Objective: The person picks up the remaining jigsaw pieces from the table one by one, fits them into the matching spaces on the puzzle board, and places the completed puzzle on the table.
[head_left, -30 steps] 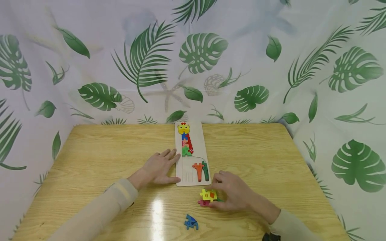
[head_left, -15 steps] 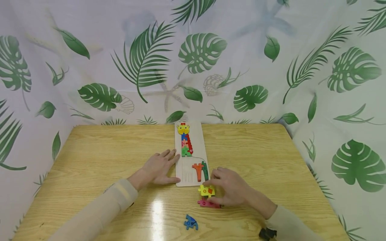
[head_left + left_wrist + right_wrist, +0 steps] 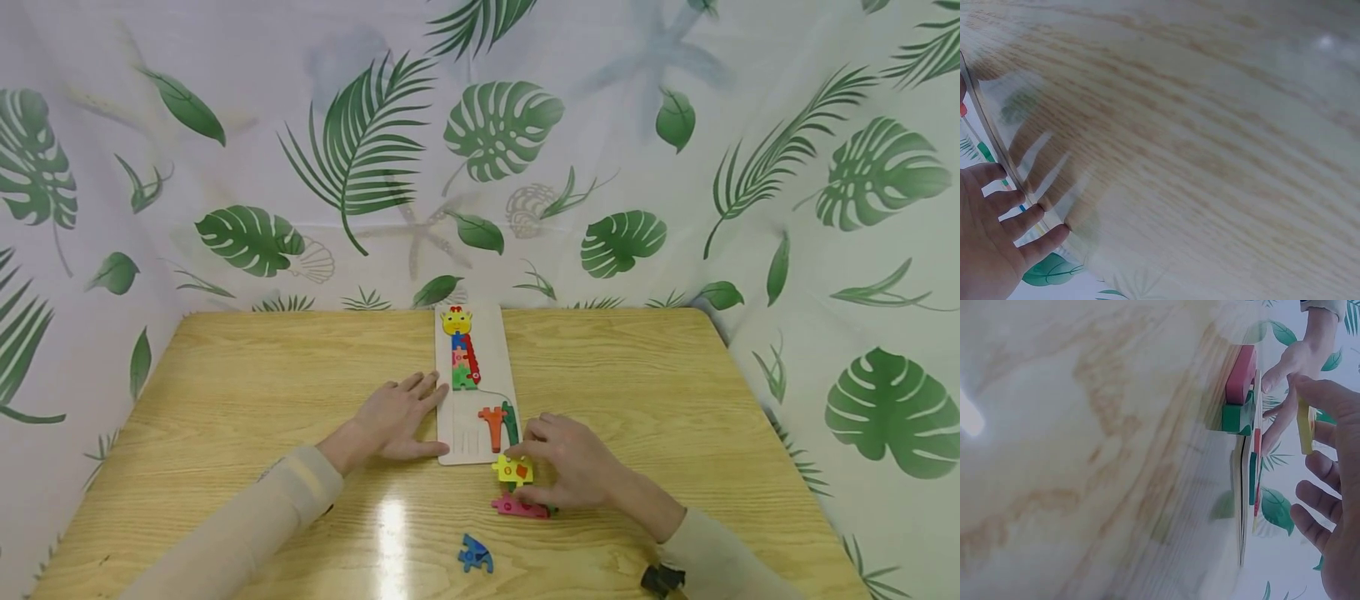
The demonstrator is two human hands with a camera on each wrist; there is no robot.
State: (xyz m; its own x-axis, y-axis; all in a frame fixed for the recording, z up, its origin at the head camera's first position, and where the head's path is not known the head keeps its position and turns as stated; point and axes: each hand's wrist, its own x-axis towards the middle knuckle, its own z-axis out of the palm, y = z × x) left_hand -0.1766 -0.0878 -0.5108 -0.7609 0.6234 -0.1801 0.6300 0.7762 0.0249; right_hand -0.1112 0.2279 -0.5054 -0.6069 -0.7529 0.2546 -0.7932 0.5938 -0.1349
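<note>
My left hand (image 3: 400,417) lies with spread fingers along the left edge of a wooden puzzle board (image 3: 492,333). My right hand (image 3: 577,465) pinches a yellow puzzle piece (image 3: 514,470) between thumb and forefinger. In the right wrist view this yellow piece (image 3: 1305,425) stands apart from the table. Below it, a pink piece (image 3: 517,506) rests on a green piece (image 3: 1237,419) near the board's lower right corner. Fitted into the board are a yellow giraffe head (image 3: 456,321), several neck pieces, and orange (image 3: 493,423) and dark green (image 3: 511,423) leg pieces.
A blue puzzle piece (image 3: 476,554) lies by itself near the front of the wooden table (image 3: 262,375). Behind and beside the table hangs a white cloth (image 3: 645,50) printed with green leaves. The board's far end reaches the table's back edge.
My right hand has moved the yellow piece off the pink one, slightly up and left toward the board, so more of the pink piece shows. The left hand has stayed in place.
</note>
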